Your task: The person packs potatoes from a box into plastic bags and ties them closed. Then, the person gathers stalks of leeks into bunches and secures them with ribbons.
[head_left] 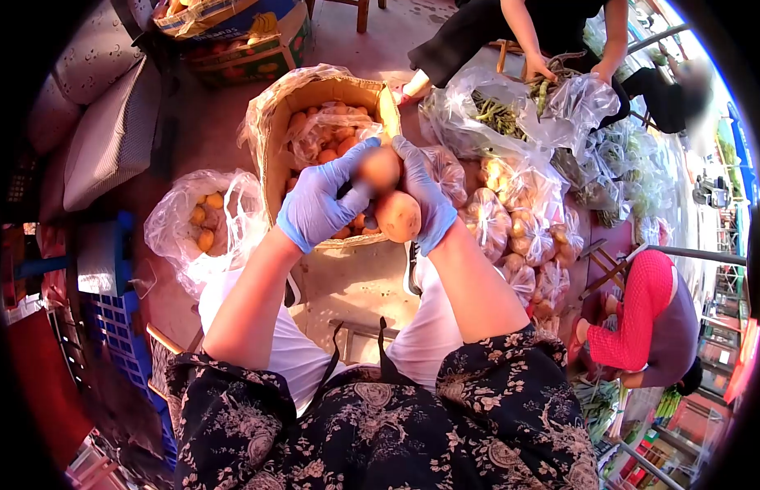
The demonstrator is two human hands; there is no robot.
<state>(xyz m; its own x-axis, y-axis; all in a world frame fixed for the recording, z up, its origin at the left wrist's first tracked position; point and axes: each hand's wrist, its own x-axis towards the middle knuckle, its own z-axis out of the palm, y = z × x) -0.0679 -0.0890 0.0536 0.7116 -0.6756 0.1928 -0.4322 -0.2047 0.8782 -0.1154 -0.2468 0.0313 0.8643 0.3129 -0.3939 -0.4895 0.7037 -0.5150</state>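
Both of my hands wear blue gloves and meet above an open cardboard box (275, 196). My left hand (327, 196) is closed around a round potato (378, 167), which is partly blurred. My right hand (427, 196) grips another potato (398, 216) just below it, its fingers mostly hidden behind. The two potatoes appear to touch. Inside the box lie many more potatoes (345, 147), with clear plastic film over some of them. To the left of the box, an open plastic bag (169, 214) holds several smaller yellowish potatoes (206, 239).
Filled clear bags (519, 224) cluster on the right. Beyond them a co-worker's hands (543, 67) handle green bean pods above a plastic bag. Another person in red trousers (646, 302) bends at right. A blue crate (118, 327) and a grey cushion (110, 139) are at left.
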